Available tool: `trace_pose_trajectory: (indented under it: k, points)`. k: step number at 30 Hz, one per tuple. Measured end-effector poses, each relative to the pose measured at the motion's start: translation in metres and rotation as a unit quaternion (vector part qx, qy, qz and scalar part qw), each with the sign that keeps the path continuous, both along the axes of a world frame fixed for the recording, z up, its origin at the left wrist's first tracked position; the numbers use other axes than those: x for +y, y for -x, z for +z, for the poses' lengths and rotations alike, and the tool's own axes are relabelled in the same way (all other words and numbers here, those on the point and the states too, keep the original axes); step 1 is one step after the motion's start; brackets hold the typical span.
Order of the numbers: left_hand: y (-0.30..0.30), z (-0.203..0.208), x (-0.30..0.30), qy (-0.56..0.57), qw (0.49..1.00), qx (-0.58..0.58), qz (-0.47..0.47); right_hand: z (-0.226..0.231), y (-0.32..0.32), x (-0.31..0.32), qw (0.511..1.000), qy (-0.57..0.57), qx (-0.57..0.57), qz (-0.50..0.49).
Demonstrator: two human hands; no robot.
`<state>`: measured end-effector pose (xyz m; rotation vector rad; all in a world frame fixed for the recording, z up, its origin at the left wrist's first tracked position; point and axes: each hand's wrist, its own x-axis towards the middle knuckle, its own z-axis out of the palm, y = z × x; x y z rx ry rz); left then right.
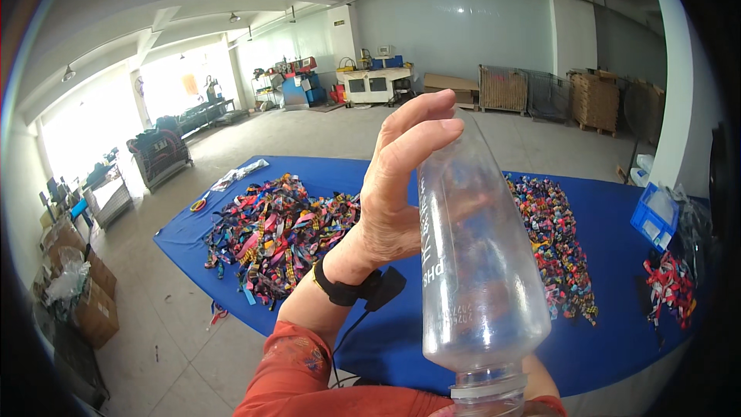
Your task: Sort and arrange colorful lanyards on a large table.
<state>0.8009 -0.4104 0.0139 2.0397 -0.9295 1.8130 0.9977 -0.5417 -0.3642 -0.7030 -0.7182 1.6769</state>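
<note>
Close in front of me a clear plastic bottle (486, 286) with white print is tipped bottom up, its neck toward the lower edge of the view. Curved round the bottle's raised end is my left hand (394, 177), closed on it from the left; part of the hand shows blurred through the plastic. My left wrist wears a black strap with a small black device (378, 289) and a cable. Of my right arm only a bit of skin (542, 380) and red sleeve show beside the bottle neck; the right hand's fingers are hidden.
A blue sheet (386, 347) on the floor bears heaps of colourful fabric strips (270, 239) and bundles (548, 239). At right are a blue crate (654, 216) and a red-pink pile (670, 289). Cartons (96, 313) stand left; machines (377, 81) and stacked cardboard (594, 100) stand far back.
</note>
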Motion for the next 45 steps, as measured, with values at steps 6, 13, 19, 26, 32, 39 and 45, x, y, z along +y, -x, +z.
trace_pose_trajectory:
  k: [6,13,19,26,32,39,45]
  points:
    - [0.011,0.008,-0.01,0.001,0.999,-0.027,-0.024,0.011,0.003,0.003,1.0,-0.015,-0.019,0.013]
    - [0.02,0.014,-0.018,-0.01,0.999,-0.029,-0.013,0.014,0.0,0.008,0.999,-0.033,-0.027,0.027]
    - [0.014,0.004,-0.019,-0.004,1.0,-0.008,-0.014,-0.004,-0.006,0.01,0.999,-0.034,-0.017,0.034]
    - [0.001,-0.034,-0.018,0.054,0.995,0.077,-0.023,0.012,-0.001,0.003,0.999,-0.033,0.007,0.042]
    - [-0.03,-0.077,-0.002,0.067,0.982,0.176,-0.003,0.022,0.008,-0.003,0.997,-0.007,0.074,0.013]
    - [-0.07,-0.169,0.024,0.249,0.879,0.403,0.047,0.03,0.0,-0.012,0.998,-0.026,-0.046,-0.041]
    - [-0.087,-0.24,0.051,0.341,0.771,0.537,0.012,0.108,-0.043,-0.038,0.938,-0.062,-0.295,-0.173]
